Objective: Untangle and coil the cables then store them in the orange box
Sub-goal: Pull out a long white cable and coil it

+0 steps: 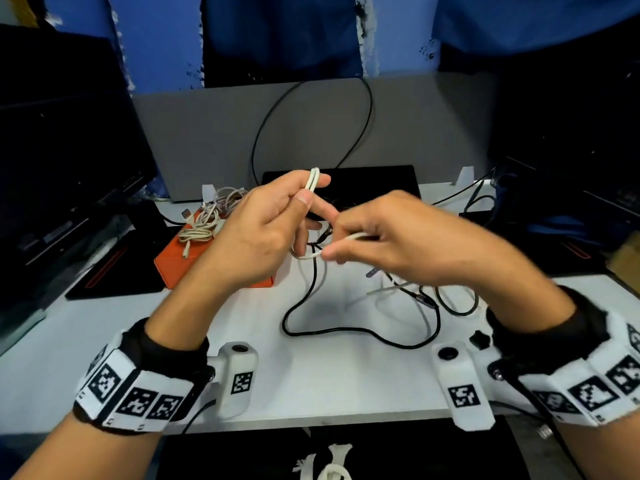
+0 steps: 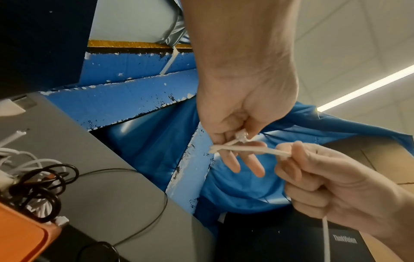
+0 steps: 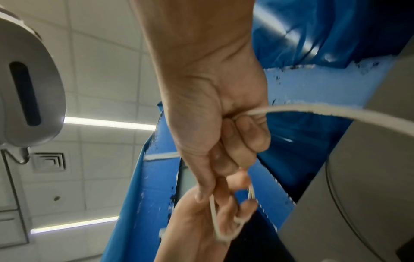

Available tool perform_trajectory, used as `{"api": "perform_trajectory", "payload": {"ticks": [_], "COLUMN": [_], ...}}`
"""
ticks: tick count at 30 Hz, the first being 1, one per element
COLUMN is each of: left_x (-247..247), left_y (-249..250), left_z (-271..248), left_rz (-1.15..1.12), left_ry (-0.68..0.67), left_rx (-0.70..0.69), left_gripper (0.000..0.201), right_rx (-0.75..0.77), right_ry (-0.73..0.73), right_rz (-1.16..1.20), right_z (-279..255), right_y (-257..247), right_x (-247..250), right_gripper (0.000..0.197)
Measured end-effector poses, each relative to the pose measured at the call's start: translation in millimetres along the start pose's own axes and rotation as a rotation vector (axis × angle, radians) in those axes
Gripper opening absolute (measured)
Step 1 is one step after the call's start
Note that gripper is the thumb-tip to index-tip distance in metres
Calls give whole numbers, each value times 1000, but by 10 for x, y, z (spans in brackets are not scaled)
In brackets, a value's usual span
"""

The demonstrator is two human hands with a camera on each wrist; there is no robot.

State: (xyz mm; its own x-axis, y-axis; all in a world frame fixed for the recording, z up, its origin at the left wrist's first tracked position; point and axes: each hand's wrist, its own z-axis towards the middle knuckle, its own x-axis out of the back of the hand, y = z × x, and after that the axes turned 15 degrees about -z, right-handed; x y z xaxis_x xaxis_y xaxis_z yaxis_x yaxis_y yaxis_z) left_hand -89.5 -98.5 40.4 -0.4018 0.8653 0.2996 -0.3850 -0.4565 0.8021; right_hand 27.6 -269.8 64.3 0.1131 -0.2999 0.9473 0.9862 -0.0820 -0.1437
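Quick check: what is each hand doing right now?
Left hand: pinching folded loops of the thin white cable.
Right hand: fingers curled round the same white cable.

Black wristbands [image 1: 166,344] w/ white marker-tag cams

Even overhead light, ceiling strip lights [image 3: 107,122] glaring in both wrist views, soft shadow under cables on desk [image 1: 346,382], right hand [image 1: 408,237] motion-blurred, wide-angle bending toward edges, monitors dim at 9 o'clock.

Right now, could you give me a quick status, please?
Left hand pinches white cable loops; right hand feeds it. Orange box holds coils. Black cable loose beneath.
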Motion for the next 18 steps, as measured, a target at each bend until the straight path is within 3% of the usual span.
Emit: {"api": "perform_trajectory", "payload": {"ticks": [5, 7, 12, 14, 16, 18], "left_x": [173, 180, 142, 122, 87, 33], "left_y": [54, 64, 82, 49, 13, 8], "left_z": [-24, -28, 21, 43, 51, 33], "left_rz": [1, -128, -762, -912, -926, -721], "left_ry": [-112, -126, 31, 83, 139, 134], "left_rx": [117, 128, 78, 71, 62, 56], "left_gripper": [29, 28, 23, 23, 24, 24], "right_rx": [-104, -102, -141, -109, -61, -5], "right_ry": [269, 302, 87, 15, -45, -30], "right_rz": [41, 55, 4, -19, 6, 47], "right_z": [-82, -138, -147, -84, -33, -13], "right_y": [175, 248, 302, 239, 149, 77], "right_x": [213, 306, 240, 123, 29, -13], "right_gripper": [29, 29, 28, 25, 22, 19]}}
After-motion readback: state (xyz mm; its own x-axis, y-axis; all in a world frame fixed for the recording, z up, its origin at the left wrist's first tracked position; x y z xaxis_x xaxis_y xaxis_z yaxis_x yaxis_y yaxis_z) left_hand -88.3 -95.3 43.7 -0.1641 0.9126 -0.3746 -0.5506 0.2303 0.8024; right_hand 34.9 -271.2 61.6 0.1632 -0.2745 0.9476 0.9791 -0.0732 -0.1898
